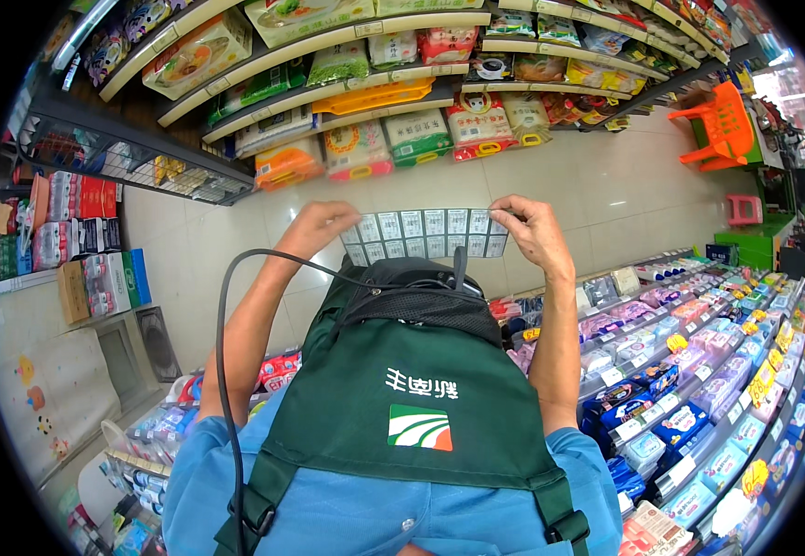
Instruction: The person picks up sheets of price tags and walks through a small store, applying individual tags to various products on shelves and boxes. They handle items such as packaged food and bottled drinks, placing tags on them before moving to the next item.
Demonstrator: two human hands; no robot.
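Observation:
My left hand (320, 224) and my right hand (526, 226) hold a wide sheet of printed labels (433, 224) stretched out between them. The thumb and fingers of each hand pinch one upper corner. The labels lie in two visible rows on a dark backing and bear small writing. The sheet's lower edge is partly hidden behind a black mesh pouch (423, 306) at the top of my green apron (402, 389). A black cable (221, 347) curves from the pouch past my left forearm.
Ahead stand shelves (347, 45) with bagged food, and large bags (416, 135) rest below them. Packaged tissues fill the shelves (680, 389) at the right. A counter (34, 299) with boxes is at the left. An orange plastic chair (725, 125) and a pink stool (744, 208) stand far right.

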